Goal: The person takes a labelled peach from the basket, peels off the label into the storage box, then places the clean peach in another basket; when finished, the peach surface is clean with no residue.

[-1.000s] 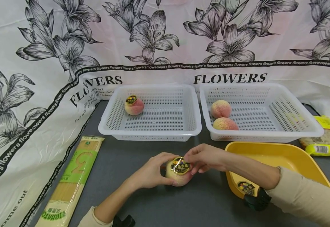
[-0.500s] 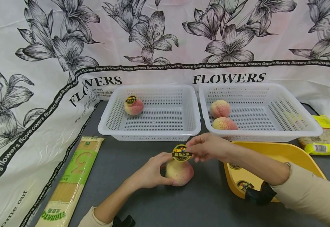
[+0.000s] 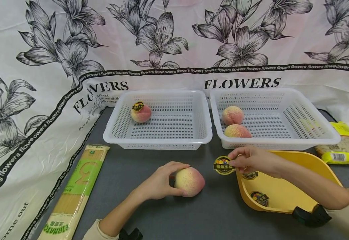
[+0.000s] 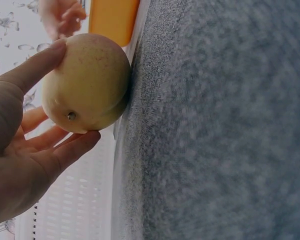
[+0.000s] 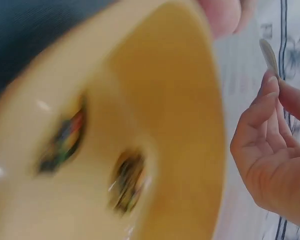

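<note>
- Left hand [image 3: 159, 182]: rested on the grey table [image 3: 210, 213], thumb and fingers curled round the left side of a peach [image 3: 189, 181]; the left wrist view showed the thumb on top and the fingers underneath.
- Peach: sat on the table in front of the two baskets, bare of any label on the sides shown, well apart from the fruit in the baskets.
- Right hand [image 3: 254, 161]: held above the near left corner of the yellow tray [image 3: 300, 166], thumb and fingertips pinching a round sticker [image 3: 223, 165] by its right edge.
- Sticker: black and gold with a printed band, hanging in the air between the peach and the tray, touching neither.
- Yellow tray: lay right of the peach; two more stickers [image 3: 259, 197] lay inside it near the left wall.
- Left basket [image 3: 159, 141]: white, slotted, holding one labelled peach [image 3: 140, 112] in its far left corner.
- Right basket [image 3: 282, 143]: same kind, holding two peaches [image 3: 234, 122] at its left end, one behind the other.
- Noodle packet [image 3: 75, 190]: long, lying on the table's left edge.
- Bagged goods [image 3: 341, 150]: yellow-trimmed, at the far right.
- Flower cloth [image 3: 42, 66]: hung behind and draped at the left.
</note>
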### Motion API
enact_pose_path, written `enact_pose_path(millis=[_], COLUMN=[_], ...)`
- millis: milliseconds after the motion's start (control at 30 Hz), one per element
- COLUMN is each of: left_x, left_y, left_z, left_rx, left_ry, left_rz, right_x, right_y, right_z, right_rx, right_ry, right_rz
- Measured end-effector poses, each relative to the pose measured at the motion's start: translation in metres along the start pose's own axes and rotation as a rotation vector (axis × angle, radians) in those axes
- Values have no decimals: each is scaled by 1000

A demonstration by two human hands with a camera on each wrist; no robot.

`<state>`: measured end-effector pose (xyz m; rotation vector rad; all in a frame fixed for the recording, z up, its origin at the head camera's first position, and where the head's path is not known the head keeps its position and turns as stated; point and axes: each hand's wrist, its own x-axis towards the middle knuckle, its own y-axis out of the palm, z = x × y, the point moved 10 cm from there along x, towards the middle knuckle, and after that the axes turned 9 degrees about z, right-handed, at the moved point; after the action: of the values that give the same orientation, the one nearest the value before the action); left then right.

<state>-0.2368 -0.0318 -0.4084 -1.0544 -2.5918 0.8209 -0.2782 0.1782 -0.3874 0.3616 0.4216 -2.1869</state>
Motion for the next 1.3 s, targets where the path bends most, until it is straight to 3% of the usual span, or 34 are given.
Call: enact_pose_path(millis=[233, 467, 767, 967, 1300], left_x=[1, 2, 0, 1, 0], left_y=[0, 1, 1, 1, 0], left_z=[1, 0, -2, -2, -1], left_rx=[-9, -9, -9, -15, -17], left_ry=[-9, -2, -2, -7, -19], left_rz=[1, 3, 1, 2, 1], right_x=[-34, -72, -92, -90, -93], right_y=[-27, -42, -38, -34, -43], right_z=[-44, -82, -104, -112, -115], right_rx=[-17, 71, -10, -162, -204], right_ry=[10, -1, -17, 39, 143], right_rz=[48, 188, 276, 240, 173])
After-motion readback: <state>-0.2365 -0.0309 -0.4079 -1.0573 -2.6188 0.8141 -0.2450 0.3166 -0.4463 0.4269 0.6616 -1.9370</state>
